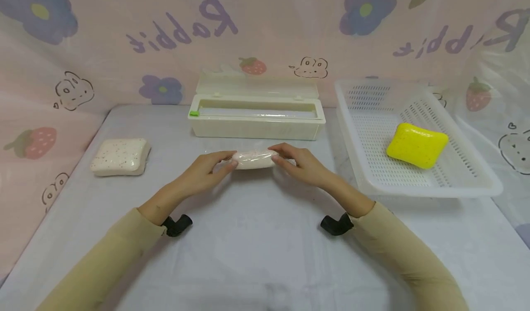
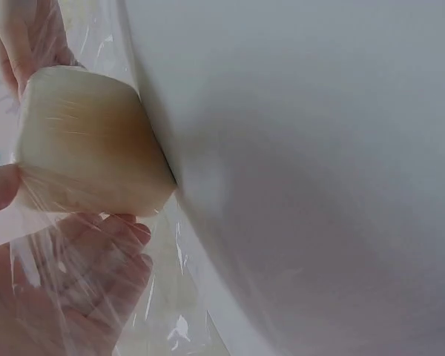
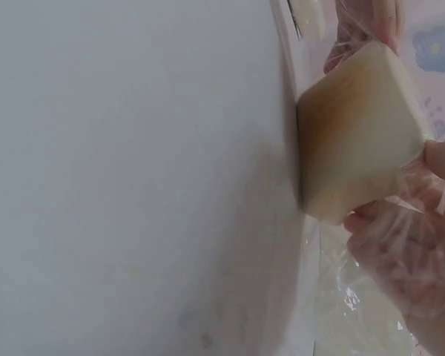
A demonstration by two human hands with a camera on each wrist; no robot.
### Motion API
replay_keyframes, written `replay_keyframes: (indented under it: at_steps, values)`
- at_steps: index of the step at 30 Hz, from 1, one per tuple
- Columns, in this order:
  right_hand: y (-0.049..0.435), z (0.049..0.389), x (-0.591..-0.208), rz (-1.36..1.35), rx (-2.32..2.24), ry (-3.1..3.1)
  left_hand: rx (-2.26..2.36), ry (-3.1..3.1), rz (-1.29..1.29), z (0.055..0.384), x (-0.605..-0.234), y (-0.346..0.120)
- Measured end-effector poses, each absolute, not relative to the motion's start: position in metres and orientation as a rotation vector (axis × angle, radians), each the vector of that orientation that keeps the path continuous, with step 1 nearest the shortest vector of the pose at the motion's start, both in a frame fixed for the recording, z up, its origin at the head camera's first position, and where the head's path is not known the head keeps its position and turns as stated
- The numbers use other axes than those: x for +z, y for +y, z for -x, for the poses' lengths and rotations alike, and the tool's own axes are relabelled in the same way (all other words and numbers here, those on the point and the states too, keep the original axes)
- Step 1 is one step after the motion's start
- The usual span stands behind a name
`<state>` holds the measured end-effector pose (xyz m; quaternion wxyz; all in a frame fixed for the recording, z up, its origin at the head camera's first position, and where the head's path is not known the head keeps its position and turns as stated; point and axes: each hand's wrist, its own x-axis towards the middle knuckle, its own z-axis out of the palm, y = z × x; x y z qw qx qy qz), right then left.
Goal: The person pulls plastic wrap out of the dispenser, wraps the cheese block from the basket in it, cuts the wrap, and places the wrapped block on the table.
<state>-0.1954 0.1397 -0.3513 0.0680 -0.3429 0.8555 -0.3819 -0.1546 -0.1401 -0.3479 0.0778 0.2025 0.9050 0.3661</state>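
A puffy, square, bread-like piece (image 1: 254, 159) stands on edge, wrapped in clear cling film, its pale top tilted away and its underside (image 2: 96, 141) browned in the wrist views. My left hand (image 1: 209, 170) pinches its left end between thumb and fingers. At the other end my right hand (image 1: 304, 164) holds it the same way. Loose cling film (image 3: 411, 252) bunches over the fingers at the sides. Just behind is a white cling film dispenser (image 1: 254, 128), its lid raised and a roll inside.
A similar pale piece with red specks (image 1: 120, 157) lies on the table at the left. To the right, a white perforated basket (image 1: 360, 164) holds a yellow pillow-shaped piece (image 1: 418, 145). A printed curtain (image 1: 265, 25) hangs behind the table.
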Motion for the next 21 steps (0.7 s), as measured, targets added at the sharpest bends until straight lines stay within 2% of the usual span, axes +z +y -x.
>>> replay_keyframes:
  at_steps: [11, 21]
  values:
    - [0.135, 0.219, -0.350, 0.732, -1.267, 2.556, 1.138, 2.689, -0.447, 0.180, -0.343, -0.141]
    - [0.129, 0.238, -0.348, 0.537, -1.503, 2.374, 1.238, 2.688, -0.202, 0.204, -0.341, -0.135]
